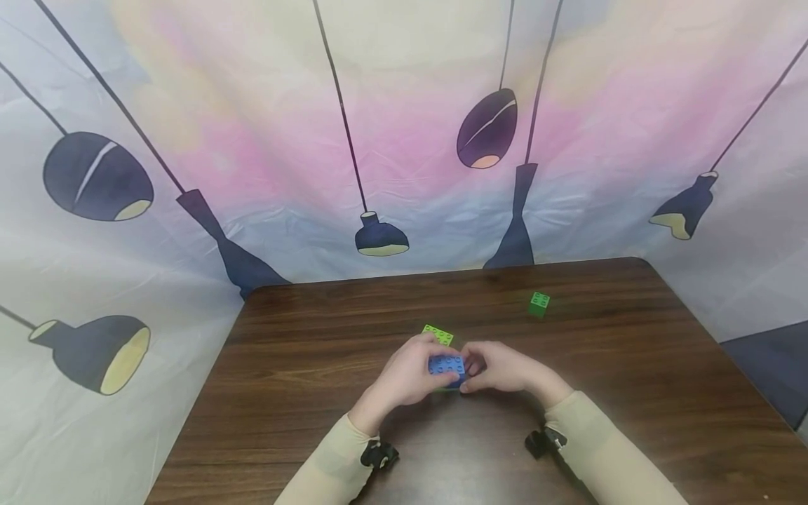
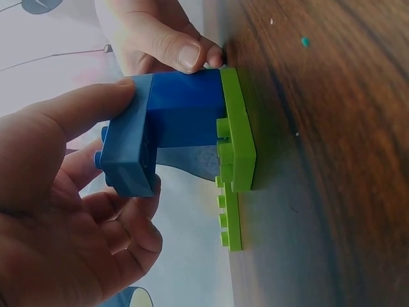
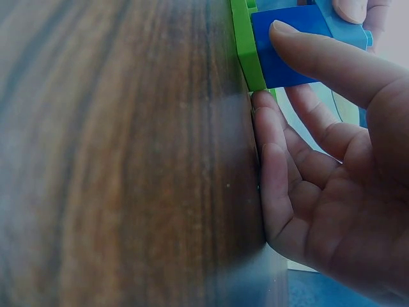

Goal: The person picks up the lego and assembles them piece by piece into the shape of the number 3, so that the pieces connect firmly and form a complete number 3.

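Note:
My left hand (image 1: 407, 368) pinches a lighter blue toy building brick (image 2: 131, 144) between thumb and fingers. That brick sits on top of a dark blue brick (image 2: 185, 105), sticking out past it toward the left hand. Under the dark blue one is a flat lime green brick (image 2: 239, 137), low at the tabletop. From the other side, my right hand (image 1: 505, 366) grips the dark blue brick, its thumb (image 3: 313, 48) flat on the end face. In the right wrist view, its lower fingers lie curled along the table.
A second flat lime green brick (image 1: 440, 334) lies just beyond the left hand on the brown wooden table (image 1: 303, 379). Farther back on the right stands a small green brick (image 1: 539, 304). A cloth printed with lamps (image 1: 381, 238) hangs behind the table.

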Motion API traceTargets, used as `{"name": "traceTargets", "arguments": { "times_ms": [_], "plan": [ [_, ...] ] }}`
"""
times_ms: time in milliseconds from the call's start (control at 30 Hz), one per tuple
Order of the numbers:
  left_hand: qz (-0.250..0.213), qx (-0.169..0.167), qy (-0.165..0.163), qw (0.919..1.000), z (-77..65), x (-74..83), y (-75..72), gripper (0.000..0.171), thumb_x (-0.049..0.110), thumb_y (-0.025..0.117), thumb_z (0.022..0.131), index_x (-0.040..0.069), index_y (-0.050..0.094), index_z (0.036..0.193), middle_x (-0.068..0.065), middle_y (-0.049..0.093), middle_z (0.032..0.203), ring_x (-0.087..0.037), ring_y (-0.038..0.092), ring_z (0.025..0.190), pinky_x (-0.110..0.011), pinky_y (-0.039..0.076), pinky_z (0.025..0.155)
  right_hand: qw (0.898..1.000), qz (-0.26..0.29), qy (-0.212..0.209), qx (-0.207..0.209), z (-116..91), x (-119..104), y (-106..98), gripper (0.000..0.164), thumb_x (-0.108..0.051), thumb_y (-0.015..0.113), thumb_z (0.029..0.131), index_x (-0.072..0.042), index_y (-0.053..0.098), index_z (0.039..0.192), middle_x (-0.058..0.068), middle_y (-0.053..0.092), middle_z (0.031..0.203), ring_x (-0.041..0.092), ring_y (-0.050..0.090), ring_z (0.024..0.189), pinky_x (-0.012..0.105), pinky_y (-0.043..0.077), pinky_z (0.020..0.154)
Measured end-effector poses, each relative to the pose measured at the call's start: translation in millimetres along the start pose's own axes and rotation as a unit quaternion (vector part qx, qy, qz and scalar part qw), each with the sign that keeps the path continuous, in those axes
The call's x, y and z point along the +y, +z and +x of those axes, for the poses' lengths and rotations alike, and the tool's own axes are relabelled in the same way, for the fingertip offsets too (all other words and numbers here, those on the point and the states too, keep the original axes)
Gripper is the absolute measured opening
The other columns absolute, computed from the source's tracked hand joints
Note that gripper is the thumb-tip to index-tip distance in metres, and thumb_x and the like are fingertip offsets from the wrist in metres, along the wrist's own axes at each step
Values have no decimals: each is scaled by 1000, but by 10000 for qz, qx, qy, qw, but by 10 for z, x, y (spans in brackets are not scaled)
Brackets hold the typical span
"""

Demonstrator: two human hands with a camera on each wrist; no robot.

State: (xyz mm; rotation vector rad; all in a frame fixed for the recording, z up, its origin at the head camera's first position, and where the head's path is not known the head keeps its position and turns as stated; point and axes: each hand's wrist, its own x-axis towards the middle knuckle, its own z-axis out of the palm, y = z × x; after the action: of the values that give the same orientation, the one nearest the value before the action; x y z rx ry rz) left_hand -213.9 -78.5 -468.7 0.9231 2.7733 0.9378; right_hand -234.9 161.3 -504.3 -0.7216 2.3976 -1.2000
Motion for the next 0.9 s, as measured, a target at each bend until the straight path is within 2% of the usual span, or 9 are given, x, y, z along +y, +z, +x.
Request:
{"name": "traceTargets", "arguments": {
  "times_ms": [333,900],
  "plan": [
    [44,-15,-72,10000,-7,14,3,31,34,83,96,22,81,124,8,64,110,-10,59,98,-29,53,82,10000,-9,-12,12,-5,8,4,35,-21,91,87,-14,70,114,-3,70,102,18,66,98,43,57,88],
    [63,-4,-20,10000,-2,-19,10,33,34,83,97,20,80,126,6,65,113,-12,60,104,-33,54,88,10000,0,32,19,10,14,5,34,-21,91,87,-14,69,113,-4,71,101,18,67,97,43,58,87]
  ]
}}
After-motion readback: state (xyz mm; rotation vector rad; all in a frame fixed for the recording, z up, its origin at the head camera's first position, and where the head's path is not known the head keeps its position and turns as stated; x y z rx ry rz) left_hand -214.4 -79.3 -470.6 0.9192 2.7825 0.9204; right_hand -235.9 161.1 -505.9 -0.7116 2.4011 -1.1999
